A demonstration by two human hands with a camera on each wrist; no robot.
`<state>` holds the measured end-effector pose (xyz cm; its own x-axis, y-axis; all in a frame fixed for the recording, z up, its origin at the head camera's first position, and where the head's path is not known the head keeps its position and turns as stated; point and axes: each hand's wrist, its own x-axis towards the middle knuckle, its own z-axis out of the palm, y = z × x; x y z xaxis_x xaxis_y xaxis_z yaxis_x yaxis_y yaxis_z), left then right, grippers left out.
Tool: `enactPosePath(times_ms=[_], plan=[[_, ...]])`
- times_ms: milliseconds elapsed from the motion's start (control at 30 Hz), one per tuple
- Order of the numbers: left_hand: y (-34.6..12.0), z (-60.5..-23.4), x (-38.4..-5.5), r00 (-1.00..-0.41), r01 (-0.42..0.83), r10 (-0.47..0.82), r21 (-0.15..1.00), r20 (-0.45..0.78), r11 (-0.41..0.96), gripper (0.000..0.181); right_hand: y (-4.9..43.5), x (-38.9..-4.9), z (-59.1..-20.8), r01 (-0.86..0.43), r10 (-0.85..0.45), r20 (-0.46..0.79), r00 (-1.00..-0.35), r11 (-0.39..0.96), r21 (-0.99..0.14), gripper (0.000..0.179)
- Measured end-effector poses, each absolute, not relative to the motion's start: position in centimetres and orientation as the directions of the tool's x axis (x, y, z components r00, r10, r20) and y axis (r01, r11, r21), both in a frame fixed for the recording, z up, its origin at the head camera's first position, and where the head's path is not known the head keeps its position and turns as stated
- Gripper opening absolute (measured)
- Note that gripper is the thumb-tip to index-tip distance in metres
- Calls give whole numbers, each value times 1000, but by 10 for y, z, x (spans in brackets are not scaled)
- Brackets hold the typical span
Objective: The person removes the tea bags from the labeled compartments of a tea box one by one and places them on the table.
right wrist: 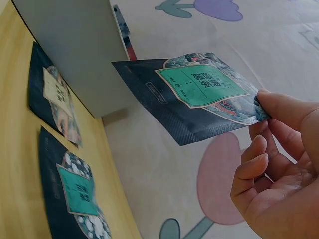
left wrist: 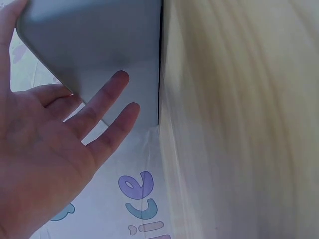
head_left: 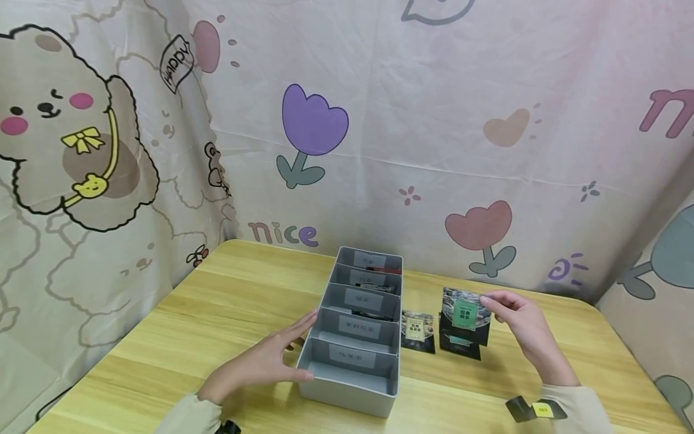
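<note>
- The right hand (head_left: 523, 319) pinches one corner of a green-label packet (head_left: 461, 319) between thumb and forefinger, holding it up off the table; its other fingers curl loosely beneath.
- The left hand (head_left: 262, 361) has its fingers spread apart along the side of the grey divided box (head_left: 347, 395), thumb by the near corner.
- Between box and right hand lie a yellow-label packet (head_left: 425, 342) and a second green-label one (head_left: 461, 351), partly hidden from above by the raised packet.
- In the farther compartments I catch only thin edges, contents unclear; the left cuff (head_left: 192, 416) is cut off.
</note>
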<state>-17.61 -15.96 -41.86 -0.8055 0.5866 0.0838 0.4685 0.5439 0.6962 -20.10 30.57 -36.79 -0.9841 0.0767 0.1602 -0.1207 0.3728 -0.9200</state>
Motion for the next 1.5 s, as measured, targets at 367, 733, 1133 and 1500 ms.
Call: enactPosePath(times_ms=[367, 733, 1133, 1500], plan=[[-160, -420, -178, -796, 484, 597, 700, 103, 525, 99, 329, -204, -366, -117, 130, 175, -976, 365, -924, 7], [-161, -421, -179, -799, 473, 593, 708, 95, 524, 99, 353, -213, -377, -64, 132, 120, -984, 365, -929, 8], [-161, -420, -181, -805, 470, 586, 703, 92, 535, 100, 371, -217, -391, 11, 151, 48, -987, 370, -929, 6], [-161, -420, -181, -801, 479, 591, 699, 100, 531, 99, 387, -220, -403, 71, 137, -19, -990, 389, -918, 6]])
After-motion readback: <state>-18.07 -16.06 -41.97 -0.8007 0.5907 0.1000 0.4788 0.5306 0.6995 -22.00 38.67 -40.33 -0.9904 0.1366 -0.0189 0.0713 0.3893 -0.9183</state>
